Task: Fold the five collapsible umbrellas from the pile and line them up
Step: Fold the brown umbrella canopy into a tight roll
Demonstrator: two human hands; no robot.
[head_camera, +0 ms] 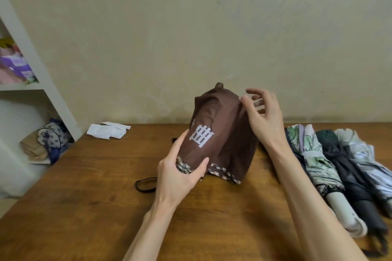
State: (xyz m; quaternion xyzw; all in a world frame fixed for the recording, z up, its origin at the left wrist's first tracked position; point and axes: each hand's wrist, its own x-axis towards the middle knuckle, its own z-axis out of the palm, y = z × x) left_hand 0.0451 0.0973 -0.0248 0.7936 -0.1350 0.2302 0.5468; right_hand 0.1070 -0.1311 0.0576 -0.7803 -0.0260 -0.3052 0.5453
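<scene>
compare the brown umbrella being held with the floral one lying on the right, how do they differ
The brown umbrella is held up, left hand gripping its hem, canopy loose and bulging; the floral umbrella lies flat on the table, wrapped slim. Brown is dark with a white print and checked hem; floral is pale with green leaves. Both are collapsed.
</scene>
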